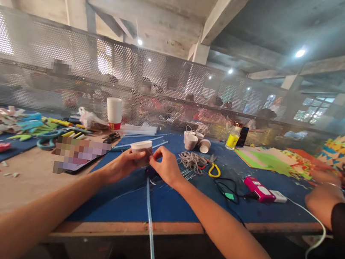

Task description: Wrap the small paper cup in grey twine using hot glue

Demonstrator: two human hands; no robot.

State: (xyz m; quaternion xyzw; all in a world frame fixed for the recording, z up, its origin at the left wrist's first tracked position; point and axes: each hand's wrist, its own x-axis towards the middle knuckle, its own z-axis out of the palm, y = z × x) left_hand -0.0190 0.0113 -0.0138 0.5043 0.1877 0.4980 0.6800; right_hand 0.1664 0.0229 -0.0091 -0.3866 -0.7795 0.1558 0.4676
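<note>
My left hand (pixel 123 164) is wrapped around a small white paper cup (pixel 142 147), holding it just above the blue table mat (pixel 181 200). My right hand (pixel 165 166) meets the cup from the right, its fingers pinched at the cup's side near the rim. A long pale blue strip (pixel 150 225) runs from under my hands down past the table's front edge. What the right fingers pinch is too small to make out.
Behind my hands lie a bundle of grey cord (pixel 192 160), yellow-handled scissors (pixel 214 169), several small cups (pixel 194 140), a tall white cup (pixel 114 112) and a yellow bottle (pixel 233 137). Coloured paper (pixel 265 159) and another person's arm (pixel 327 198) are at the right. A pink device (pixel 259 189) with cables lies nearby.
</note>
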